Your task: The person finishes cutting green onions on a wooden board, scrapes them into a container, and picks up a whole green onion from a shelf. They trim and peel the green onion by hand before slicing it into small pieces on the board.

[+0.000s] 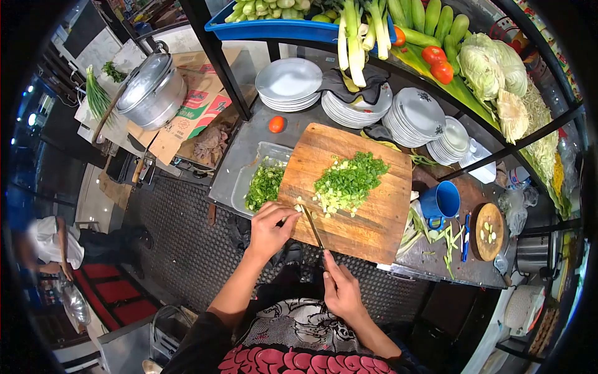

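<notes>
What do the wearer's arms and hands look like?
Left hand and right hand are both ungloved, five-fingered, with no visible watch or bracelet. The forearms are bare; dark left sleeve ends near the elbow. No cables or markings show on the arms.

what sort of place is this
Probably a food stall or small eatery's kitchen, judging by the stacked round white plates, the large silver metal pot with a lid and the rectangular brown wooden cutting board bearing chopped green vegetables.
</notes>
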Tool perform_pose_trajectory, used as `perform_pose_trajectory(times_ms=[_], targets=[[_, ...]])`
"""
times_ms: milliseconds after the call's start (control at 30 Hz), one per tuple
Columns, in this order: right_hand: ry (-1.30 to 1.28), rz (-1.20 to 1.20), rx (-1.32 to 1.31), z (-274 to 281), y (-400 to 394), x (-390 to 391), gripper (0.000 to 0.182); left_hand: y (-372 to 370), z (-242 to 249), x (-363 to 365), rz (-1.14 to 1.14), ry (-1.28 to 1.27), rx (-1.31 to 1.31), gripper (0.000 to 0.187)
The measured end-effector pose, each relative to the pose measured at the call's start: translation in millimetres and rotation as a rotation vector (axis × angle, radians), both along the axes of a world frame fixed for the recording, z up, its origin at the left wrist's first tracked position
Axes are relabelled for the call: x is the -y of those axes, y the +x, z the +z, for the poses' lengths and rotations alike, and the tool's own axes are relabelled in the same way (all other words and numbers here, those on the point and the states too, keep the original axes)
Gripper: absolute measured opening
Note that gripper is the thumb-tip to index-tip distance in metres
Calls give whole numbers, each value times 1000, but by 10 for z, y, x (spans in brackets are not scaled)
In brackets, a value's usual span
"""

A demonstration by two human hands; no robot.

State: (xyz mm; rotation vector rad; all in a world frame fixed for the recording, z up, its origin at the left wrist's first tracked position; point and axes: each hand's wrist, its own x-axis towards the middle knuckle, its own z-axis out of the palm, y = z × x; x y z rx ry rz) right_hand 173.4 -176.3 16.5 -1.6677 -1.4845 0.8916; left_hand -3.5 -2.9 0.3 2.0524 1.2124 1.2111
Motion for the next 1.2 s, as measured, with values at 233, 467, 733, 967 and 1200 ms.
perform_pose_trajectory(times_ms=[233, 467, 733, 967, 1200], targets=[[-36, 21, 22, -7, 1, -58, 61, -9, -57, -44, -34, 31, -4, 10], [-57, 33, 28, 7, -21, -71, 61, -17, -43, -43, -35, -2, -3, 9], [-40, 72, 147, 50, -71, -181, 68, -42, -43, -58, -65, 27, -12, 14], [-46, 67, 167, 152, -43, -188, 62, -49, -77, -73, -79, 33, -16, 14], [-75, 7, -25, 279, 181, 198, 55, -33, -54, -72, -77, 33, 6, 14]])
